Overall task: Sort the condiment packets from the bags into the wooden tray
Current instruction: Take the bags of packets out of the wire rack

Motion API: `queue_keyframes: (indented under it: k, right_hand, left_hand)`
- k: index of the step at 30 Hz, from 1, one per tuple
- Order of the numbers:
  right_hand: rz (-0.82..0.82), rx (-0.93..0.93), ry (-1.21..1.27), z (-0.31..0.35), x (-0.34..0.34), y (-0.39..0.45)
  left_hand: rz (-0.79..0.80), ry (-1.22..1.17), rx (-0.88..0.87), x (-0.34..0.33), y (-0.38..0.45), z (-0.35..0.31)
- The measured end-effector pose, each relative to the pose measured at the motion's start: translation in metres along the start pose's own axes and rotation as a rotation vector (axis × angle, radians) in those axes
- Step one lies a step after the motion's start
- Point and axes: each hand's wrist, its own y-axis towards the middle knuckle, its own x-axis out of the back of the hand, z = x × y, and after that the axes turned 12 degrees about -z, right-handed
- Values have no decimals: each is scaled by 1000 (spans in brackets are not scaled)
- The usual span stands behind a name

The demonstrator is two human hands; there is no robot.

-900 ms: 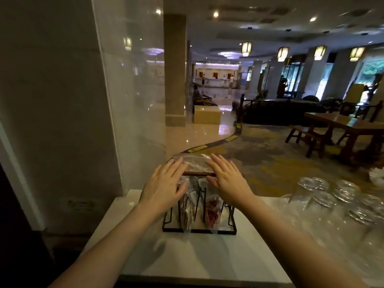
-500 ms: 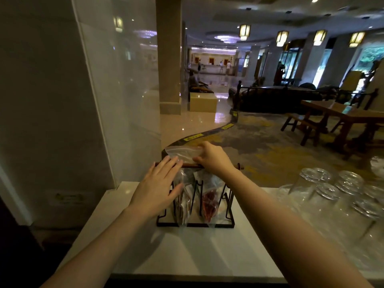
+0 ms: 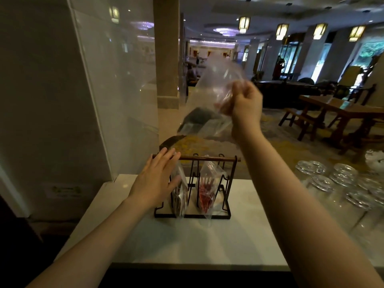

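Note:
A black wire rack with a wooden top bar (image 3: 207, 158) stands on the white counter (image 3: 187, 242). Two clear bags stand in it: one with pale packets (image 3: 180, 196) on the left and one with red packets (image 3: 205, 192) beside it. My right hand (image 3: 243, 100) is raised above the rack and grips a clear plastic bag (image 3: 214, 94), which is blurred; dark contents show at its lower end. My left hand (image 3: 155, 179), fingers straight, rests against the left end of the rack and the left bag.
Several upturned drinking glasses (image 3: 336, 179) crowd the counter at the right. A glass panel (image 3: 116, 90) rises along the left and far edge. Beyond it lie a lobby floor and wooden tables (image 3: 342, 113).
My right hand closed on the clear bag lying on the rack's top bar and lifted it up and to the right. My left hand stayed at the rack's left end.

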Motion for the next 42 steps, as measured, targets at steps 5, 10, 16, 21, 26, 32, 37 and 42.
queue_keyframes:
  k: [5,10,16,21,26,32,37,42]
  right_hand:
    - [72,159,-188,11,5,-28]
    - [148,111,-329,-35,9,-73]
    - [288,-96,-134,-58,-3,-105]
    - [365,-218,-10,-73,11,-108]
    - [424,205,-744,-108,5,-122]
    - [537,252,-840,-137,-15,-135]
    - [480,301,-1006,-138,-6,-129]
    - [390,81,-795,-141,2,-129]
  left_hand:
    - [128,-260,96,27,8,-3]
    - [-49,-1189,601,78,-5,-33]
    - [-129,-1136,696,68,-14,-41]
    - [-256,-751,647,65,-20,0]
    - [-169,-369,468,61,-15,14]
    - [-94,-468,443,54,-3,21]
    - [-24,-428,399,44,-3,11]
    - [-23,-312,330,37,-9,8]
